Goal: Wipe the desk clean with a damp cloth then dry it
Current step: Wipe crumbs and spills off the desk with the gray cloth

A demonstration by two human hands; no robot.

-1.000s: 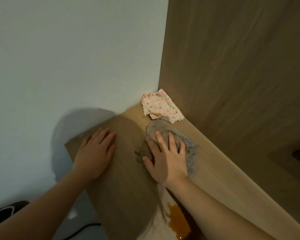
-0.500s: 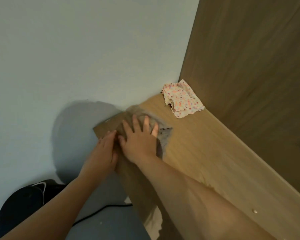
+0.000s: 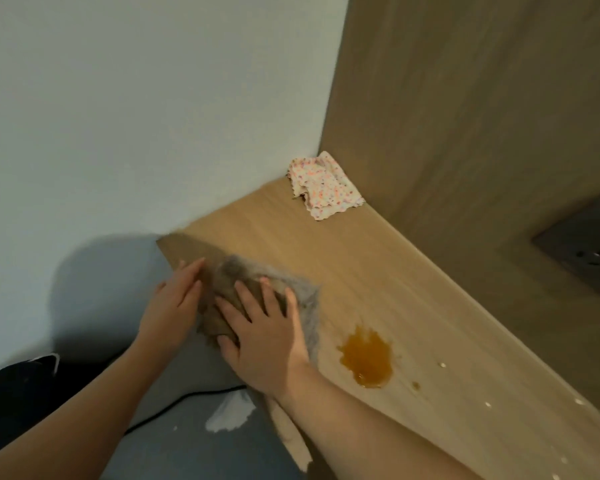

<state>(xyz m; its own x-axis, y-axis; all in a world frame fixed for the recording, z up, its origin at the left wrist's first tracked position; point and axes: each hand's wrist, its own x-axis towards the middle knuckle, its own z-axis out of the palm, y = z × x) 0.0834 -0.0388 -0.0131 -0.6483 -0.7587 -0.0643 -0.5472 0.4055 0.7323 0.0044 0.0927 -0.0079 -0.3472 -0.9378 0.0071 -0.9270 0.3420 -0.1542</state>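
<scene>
- The right hand (image 3: 267,334) is lying flat on the grey cloth (image 3: 303,294), its fingers straight and spread, pressing the cloth onto the desk (image 3: 361,268) near its left edge.
- The cloth is sitting bunched under that palm, with its grey edge showing on the right and far sides of the fingers.
- The left hand (image 3: 174,303) is resting at the desk's left edge, fingers straight and together, touching the cloth's left side.
- An orange spill (image 3: 368,362) is sitting just right of the cloth, not touching it.
- A spotted cloth (image 3: 324,190) is lying in the far corner.
</scene>
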